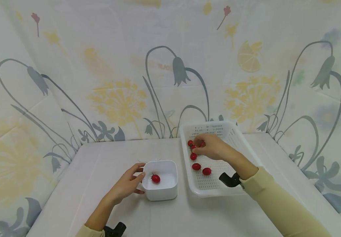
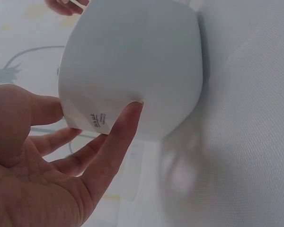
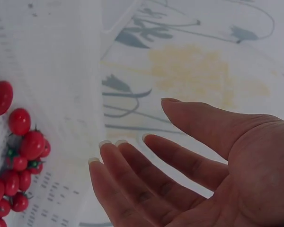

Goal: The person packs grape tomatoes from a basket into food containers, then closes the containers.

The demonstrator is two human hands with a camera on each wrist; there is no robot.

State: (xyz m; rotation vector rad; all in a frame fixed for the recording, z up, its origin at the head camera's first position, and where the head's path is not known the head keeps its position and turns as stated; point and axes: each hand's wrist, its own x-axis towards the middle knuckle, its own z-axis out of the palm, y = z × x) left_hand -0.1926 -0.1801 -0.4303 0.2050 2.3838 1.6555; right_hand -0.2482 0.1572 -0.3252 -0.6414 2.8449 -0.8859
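Floral cloth [image 1: 170,33] hanging behind white counter [image 1: 105,158]. White perforated basket [image 1: 209,194] on counter, to right of square white box [image 1: 161,195], small gap between. Left hand [image 1: 127,184] at box's left side, fingers loosely spread, touching rim and wall. Right hand [image 1: 210,146] over basket, thumb well apart from loosely bent fingers, nothing held. Red cherry tomatoes [image 1: 196,167] along basket's left part; single tomato [image 1: 155,178] inside box.
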